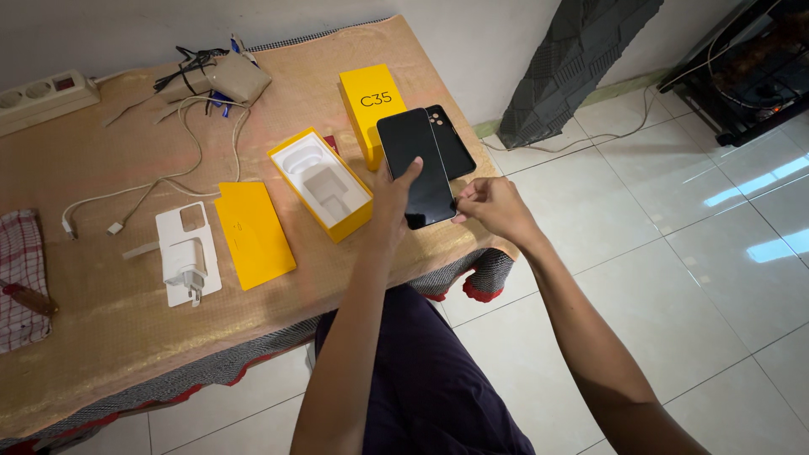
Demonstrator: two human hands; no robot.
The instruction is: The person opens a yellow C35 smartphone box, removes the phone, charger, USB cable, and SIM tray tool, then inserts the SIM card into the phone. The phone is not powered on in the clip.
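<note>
Hands (438, 198) around black phone (415, 168)

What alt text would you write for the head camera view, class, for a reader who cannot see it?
A person's left hand holds a black smartphone upright over a table's edge while the right hand pinches at its lower corner. On the tan tablecloth lie an open yellow phone box, its yellow lid, a white charger and a white cable.

Your left hand (394, 198) is raised with thumb extended upward and fingers curled in a grip, while your right hand (493, 206) pinches thumb to forefinger just beside it, both forearms extended forward.
</note>
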